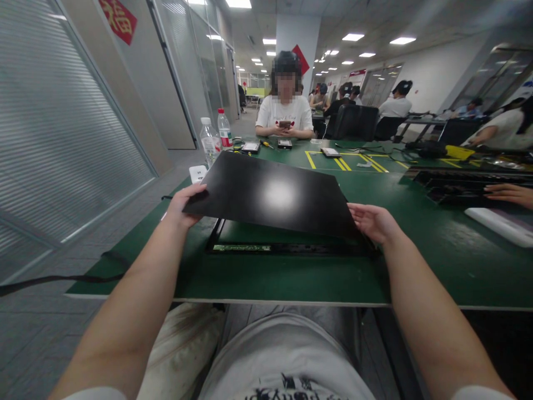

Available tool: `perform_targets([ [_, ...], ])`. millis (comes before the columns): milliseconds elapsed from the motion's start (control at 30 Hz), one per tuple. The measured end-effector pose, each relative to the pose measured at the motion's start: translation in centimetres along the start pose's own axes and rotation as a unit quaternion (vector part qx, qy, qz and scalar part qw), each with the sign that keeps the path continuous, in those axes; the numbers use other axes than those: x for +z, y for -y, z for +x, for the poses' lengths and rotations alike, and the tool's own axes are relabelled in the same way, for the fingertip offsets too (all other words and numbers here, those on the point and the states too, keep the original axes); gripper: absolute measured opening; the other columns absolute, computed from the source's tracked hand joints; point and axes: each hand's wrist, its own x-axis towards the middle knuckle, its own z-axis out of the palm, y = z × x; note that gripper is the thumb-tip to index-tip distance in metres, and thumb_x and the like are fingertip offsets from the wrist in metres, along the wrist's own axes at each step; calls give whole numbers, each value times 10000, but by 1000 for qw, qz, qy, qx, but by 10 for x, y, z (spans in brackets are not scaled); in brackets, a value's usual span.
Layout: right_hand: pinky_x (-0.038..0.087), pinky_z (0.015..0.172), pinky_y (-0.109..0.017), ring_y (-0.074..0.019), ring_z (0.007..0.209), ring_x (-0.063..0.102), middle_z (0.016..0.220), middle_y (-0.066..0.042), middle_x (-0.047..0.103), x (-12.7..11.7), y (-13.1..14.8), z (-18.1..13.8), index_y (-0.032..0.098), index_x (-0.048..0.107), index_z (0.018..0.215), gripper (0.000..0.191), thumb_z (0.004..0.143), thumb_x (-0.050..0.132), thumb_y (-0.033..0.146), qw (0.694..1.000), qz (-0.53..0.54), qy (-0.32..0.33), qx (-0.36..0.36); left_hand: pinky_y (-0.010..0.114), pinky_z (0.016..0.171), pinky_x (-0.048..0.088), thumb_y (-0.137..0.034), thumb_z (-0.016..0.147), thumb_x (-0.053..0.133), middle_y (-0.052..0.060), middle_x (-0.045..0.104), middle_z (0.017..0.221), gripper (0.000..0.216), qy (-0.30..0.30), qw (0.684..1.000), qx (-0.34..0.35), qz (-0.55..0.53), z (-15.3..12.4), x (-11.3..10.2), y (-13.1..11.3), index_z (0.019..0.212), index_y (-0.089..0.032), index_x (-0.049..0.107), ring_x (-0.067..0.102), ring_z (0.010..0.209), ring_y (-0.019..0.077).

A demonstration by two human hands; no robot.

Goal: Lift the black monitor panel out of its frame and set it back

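"Black and glossy, that flat panel (250,191), with a round glare near its middle. Where is it?"

"Tilted over the green worktop (283,280), partly hiding a thin dark frame (316,250) that lies there."

"And the hands?"

"Both are on the panel. The left hand (183,206) grips its left end, thumb on top and fingers beneath. The right hand (372,222) has its fingertips at the right edge."

"Is the panel touching the frame?"

"Over by the right hand I can't tell. Along the frame's near side I do see a green strip (241,248)."

"What else is around?"

"Two bottles (225,130) past the panel's far left corner, and a white box (197,174) near them. Across the worktop sits someone in a white T-shirt (266,114), holding a phone (285,125). Off to our right, another person's hand (511,195) is above a long white object (502,226)."
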Motion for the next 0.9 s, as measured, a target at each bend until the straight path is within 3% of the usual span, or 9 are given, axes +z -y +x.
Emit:
perform_targets([
  [167, 528, 544, -235, -183, 651, 704, 796, -101, 772, 1, 0, 3, 185, 656, 1101, 372, 730, 660, 159, 993, -13, -117, -8, 224, 514, 586, -77, 737, 709, 30, 742, 687, 239, 21, 999, 10, 28, -4, 5, 2, 968, -120, 749, 694, 539, 173],
  [333, 468, 488, -204, -175, 586, 685, 703, -59, 748, 4, 2, 1, 209, 616, 1132, 452, 685, 639, 149, 978, -53, -196, -53, 193, 473, 546, -24, 710, 664, 29, 725, 650, 235, 24, 999, -14, 37, -9, 13, 8, 909, -111, 754, 637, 469, 138],
  [533, 412, 455, -197, -165, 542, 657, 650, -54, 725, 8, 0, 0, 190, 665, 1056, 359, 698, 636, 183, 970, -99, -212, -65, 206, 463, 531, -19, 666, 670, 31, 720, 627, 276, 20, 998, -5, 58, -6, 13, 18, 903, -117, 772, 646, 482, 159],
  [733, 308, 405, -196, -115, 421, 515, 588, -50, 689, 6, -3, 2, 164, 695, 924, 215, 718, 637, 190, 962, -123, -231, -77, 217, 508, 550, -26, 654, 689, 33, 749, 681, 353, 34, 997, -24, 59, -1, 10, 24, 983, -119, 781, 672, 519, 161],
  [900, 309, 406, -202, -119, 413, 506, 578, -60, 687, 4, -4, 4, 162, 694, 898, 178, 730, 644, 198, 960, -134, -234, -78, 205, 464, 523, -30, 662, 684, 31, 738, 665, 295, 39, 997, -25, 67, -3, 12, 26, 928, -122, 771, 626, 472, 141],
])
